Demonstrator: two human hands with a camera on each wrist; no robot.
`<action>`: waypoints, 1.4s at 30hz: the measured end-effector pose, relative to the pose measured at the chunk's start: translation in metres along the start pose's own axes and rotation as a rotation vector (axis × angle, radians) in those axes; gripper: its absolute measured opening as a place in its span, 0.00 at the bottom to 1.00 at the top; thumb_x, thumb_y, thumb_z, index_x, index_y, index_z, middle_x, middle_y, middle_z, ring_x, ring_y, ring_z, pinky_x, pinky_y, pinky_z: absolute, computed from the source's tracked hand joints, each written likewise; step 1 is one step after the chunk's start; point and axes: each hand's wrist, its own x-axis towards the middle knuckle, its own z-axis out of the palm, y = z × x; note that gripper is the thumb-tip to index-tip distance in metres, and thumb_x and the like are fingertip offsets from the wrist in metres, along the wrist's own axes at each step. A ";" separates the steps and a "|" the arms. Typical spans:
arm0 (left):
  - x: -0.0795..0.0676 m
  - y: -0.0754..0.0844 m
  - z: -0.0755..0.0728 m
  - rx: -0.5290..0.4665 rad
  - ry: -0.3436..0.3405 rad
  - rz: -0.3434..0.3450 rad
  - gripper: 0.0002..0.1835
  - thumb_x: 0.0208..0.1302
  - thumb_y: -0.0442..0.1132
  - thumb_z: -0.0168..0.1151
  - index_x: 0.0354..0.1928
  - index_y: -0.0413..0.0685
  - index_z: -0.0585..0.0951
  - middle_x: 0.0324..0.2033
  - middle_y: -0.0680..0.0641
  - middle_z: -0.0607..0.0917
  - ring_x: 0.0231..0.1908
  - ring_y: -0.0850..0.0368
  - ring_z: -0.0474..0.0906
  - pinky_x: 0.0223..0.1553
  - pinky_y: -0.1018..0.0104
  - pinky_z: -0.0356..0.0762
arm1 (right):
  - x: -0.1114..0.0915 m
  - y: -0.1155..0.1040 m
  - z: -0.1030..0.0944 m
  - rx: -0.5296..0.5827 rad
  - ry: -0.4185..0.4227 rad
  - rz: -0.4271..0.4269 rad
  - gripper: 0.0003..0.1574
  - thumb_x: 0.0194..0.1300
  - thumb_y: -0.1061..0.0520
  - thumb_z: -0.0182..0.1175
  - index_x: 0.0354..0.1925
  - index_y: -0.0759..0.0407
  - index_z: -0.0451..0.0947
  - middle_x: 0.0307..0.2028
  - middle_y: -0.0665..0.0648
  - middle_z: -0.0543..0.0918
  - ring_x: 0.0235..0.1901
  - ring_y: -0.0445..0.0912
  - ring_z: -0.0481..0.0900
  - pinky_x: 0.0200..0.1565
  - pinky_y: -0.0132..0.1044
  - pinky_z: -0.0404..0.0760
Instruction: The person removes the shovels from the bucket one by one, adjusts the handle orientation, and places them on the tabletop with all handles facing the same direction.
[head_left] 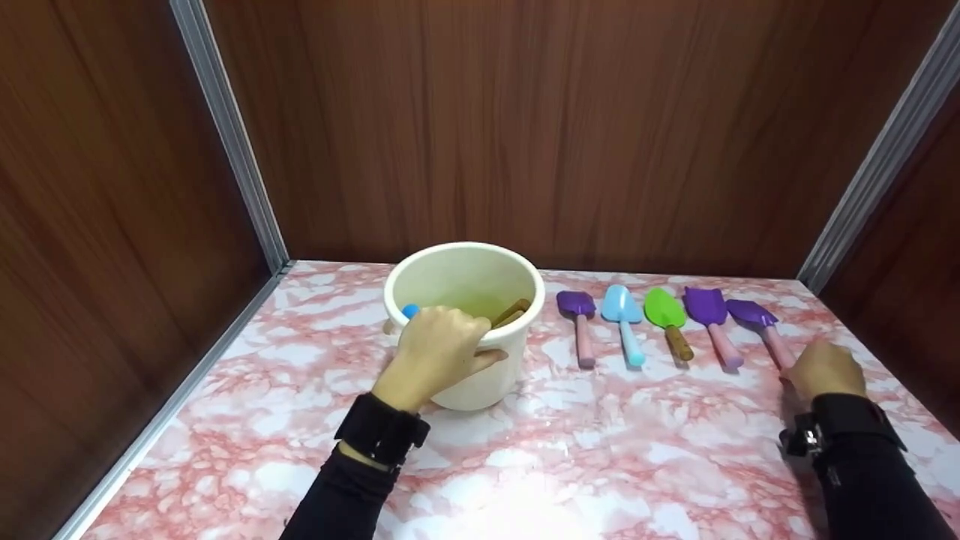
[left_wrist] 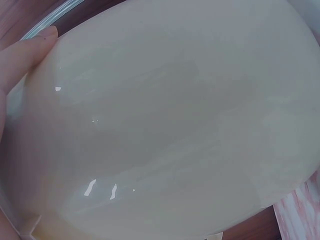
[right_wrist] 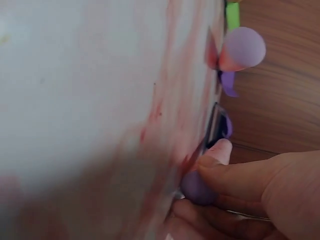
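Black sleeves (head_left: pixel 337 495) nearest; left hand (head_left: pixel 439 349) grips the bucket (head_left: pixel 480 382), right hand (head_left: pixel 829 371) pinches the rightmost trowel (head_left: pixel 751 312); brown handles (head_left: pixel 516 307) show inside, four other trowels (head_left: pixel 664 307) lie outside.

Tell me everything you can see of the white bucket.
The bucket is off-white, smooth and glossy, apparently plastic, with a thick round rim and walls narrowing toward the base. It stands open and upright on the pink-and-white marbled table, left of the five trowels. The left hand grips its near rim. Brown handles and a blue tip show inside; its bottom is hidden.
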 end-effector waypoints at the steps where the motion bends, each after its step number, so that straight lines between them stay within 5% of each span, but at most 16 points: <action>1: 0.000 0.000 0.000 -0.001 -0.001 -0.001 0.25 0.58 0.64 0.78 0.22 0.52 0.82 0.14 0.53 0.79 0.16 0.51 0.78 0.16 0.58 0.70 | 0.002 0.000 0.001 -0.001 0.001 0.003 0.31 0.59 0.58 0.71 0.41 0.88 0.74 0.37 0.88 0.78 0.40 0.82 0.79 0.42 0.71 0.77; 10: 0.000 0.000 0.000 -0.006 -0.007 0.000 0.26 0.58 0.64 0.78 0.22 0.52 0.82 0.14 0.53 0.79 0.16 0.51 0.78 0.17 0.58 0.70 | 0.009 0.000 0.007 0.008 0.039 0.034 0.41 0.75 0.42 0.60 0.32 0.84 0.79 0.35 0.86 0.79 0.37 0.81 0.80 0.42 0.69 0.77; 25: 0.000 0.000 -0.001 -0.005 0.001 -0.001 0.25 0.57 0.64 0.78 0.22 0.52 0.82 0.14 0.53 0.78 0.16 0.52 0.78 0.18 0.57 0.71 | 0.009 -0.001 0.009 0.030 0.059 0.019 0.24 0.60 0.59 0.71 0.33 0.84 0.78 0.34 0.86 0.79 0.37 0.81 0.79 0.42 0.70 0.76; 42: 0.001 -0.001 -0.001 0.002 0.004 -0.002 0.26 0.57 0.64 0.78 0.22 0.52 0.82 0.14 0.53 0.78 0.16 0.52 0.77 0.17 0.59 0.70 | 0.010 0.001 0.009 0.032 0.034 0.054 0.24 0.62 0.60 0.72 0.36 0.85 0.78 0.35 0.85 0.80 0.37 0.79 0.81 0.42 0.69 0.77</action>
